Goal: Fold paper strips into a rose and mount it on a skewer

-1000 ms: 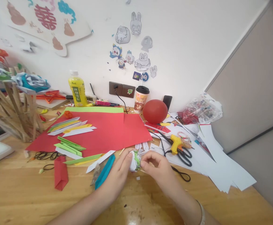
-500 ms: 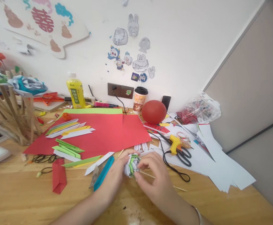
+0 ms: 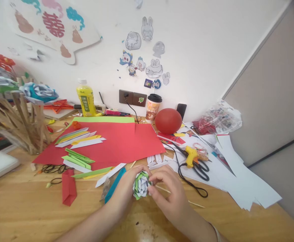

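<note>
A white and green folded paper flower (image 3: 141, 185) is held just above the wooden table, its layered petals facing up toward me. My left hand (image 3: 125, 186) wraps round its left side, with the fingers behind it. On the other side, my right hand (image 3: 168, 191) pinches the flower's right edge between thumb and index finger. Thin wooden sticks (image 3: 196, 204) lie on the table by the right hand. A blue folded paper strip (image 3: 115, 185) is beside my left wrist, and a red folded paper piece (image 3: 68, 188) lies further left.
Red paper sheets (image 3: 119, 144) carry folded green, yellow and white strips (image 3: 80, 159). At the right are a yellow glue gun (image 3: 191, 156), black-handled scissors (image 3: 201, 170) and white paper (image 3: 248, 178). A red balloon (image 3: 168, 121), cup (image 3: 153, 109) and bottle (image 3: 85, 99) stand behind.
The flower has turned in my hands, so its spiral of petals now faces me more. Both hands stay on it. The whole view has shifted slightly.
</note>
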Available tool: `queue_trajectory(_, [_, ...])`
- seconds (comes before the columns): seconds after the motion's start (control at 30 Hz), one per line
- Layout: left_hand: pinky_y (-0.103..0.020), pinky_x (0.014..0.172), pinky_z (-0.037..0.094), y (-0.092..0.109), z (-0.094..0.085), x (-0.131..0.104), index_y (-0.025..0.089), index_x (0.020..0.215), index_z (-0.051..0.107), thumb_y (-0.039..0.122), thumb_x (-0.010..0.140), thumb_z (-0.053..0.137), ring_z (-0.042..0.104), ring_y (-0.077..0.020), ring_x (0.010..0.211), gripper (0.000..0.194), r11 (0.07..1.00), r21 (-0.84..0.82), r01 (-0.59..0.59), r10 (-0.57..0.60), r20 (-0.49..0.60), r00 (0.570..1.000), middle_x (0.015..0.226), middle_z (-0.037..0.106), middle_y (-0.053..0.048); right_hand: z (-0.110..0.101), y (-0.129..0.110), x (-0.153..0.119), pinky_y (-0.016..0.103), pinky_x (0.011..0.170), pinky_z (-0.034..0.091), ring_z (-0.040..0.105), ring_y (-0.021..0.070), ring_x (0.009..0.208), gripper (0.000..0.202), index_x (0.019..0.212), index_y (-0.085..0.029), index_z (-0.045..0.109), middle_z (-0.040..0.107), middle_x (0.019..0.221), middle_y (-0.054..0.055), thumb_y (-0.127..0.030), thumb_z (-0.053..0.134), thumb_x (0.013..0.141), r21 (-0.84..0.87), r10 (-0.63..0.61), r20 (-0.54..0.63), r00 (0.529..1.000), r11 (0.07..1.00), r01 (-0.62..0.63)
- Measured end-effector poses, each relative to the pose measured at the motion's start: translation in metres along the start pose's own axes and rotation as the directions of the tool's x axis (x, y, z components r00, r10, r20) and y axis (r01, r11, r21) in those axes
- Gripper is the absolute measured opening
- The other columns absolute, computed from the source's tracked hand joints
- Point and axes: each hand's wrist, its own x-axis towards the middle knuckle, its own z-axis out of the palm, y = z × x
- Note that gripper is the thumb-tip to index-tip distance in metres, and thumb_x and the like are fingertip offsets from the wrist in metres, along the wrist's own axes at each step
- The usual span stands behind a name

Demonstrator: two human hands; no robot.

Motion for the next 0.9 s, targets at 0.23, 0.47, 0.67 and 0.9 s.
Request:
queue_trajectory(0.23, [-0.024, 0.057, 0.039, -0.0041, -0.0019, 0.0027, 0.019, 0.062, 0.053, 0.032, 0.075, 0.046, 0.048, -0.0139, 0.057, 0.019, 0.998, 0.057, -0.042, 0.044, -0.023, 0.999, 0.059, 0.054, 0.002, 0.0002, 0.0003, -0.0011, 0.031, 0.07, 0.04, 0.051, 0.0174, 0.077, 0.007, 0.088, -0.021, 0.056, 0.058, 0.077, 0.001, -0.021, 0.057, 0.082, -0.071, -0.092, 0.013, 0.996, 0.993, 0.093])
queue_trajectory(0.47, [-0.026, 0.062, 0.041, -0.0067, -0.0072, 0.0062, 0.02, 0.062, 0.056, 0.029, 0.076, 0.04, 0.052, -0.0175, 0.065, 0.022, 0.973, 0.2, -0.118, 0.103, 0.082, 0.991, 0.063, 0.057, -0.001, 0.0001, -0.0009, 0.0006, 0.027, 0.067, 0.042, 0.053, 0.0137, 0.072, 0.007, 0.08, -0.02, 0.056, 0.054, 0.074, -0.001, -0.016, 0.06, 0.077, 0.093, 0.029, 0.016, 0.999, 0.995, -0.03])
queue_trajectory(0.67, [-0.026, 0.064, 0.041, -0.0063, -0.0071, 0.0063, 0.021, 0.062, 0.058, 0.03, 0.078, 0.041, 0.051, -0.0175, 0.067, 0.024, 0.961, 0.23, -0.156, 0.144, 0.07, 0.987, 0.066, 0.056, 0.0, 0.0004, -0.0003, 0.0001, 0.031, 0.066, 0.036, 0.049, 0.0158, 0.07, 0.005, 0.076, -0.019, 0.055, 0.058, 0.07, 0.001, -0.015, 0.056, 0.08, -0.207, -0.205, -0.08, 0.975, 0.961, 0.185])
queue_trajectory(0.9, [-0.025, 0.062, 0.041, -0.0031, -0.0005, 0.0007, 0.021, 0.059, 0.06, 0.029, 0.073, 0.047, 0.051, -0.0183, 0.068, 0.021, 0.973, 0.203, -0.111, 0.122, -0.04, 0.992, 0.067, 0.058, -0.001, 0.0045, 0.001, -0.0021, 0.032, 0.066, 0.034, 0.045, 0.0158, 0.065, 0.008, 0.076, -0.019, 0.053, 0.058, 0.066, 0.001, -0.016, 0.051, 0.083, -0.363, -0.337, -0.114, 0.935, 0.89, 0.277])
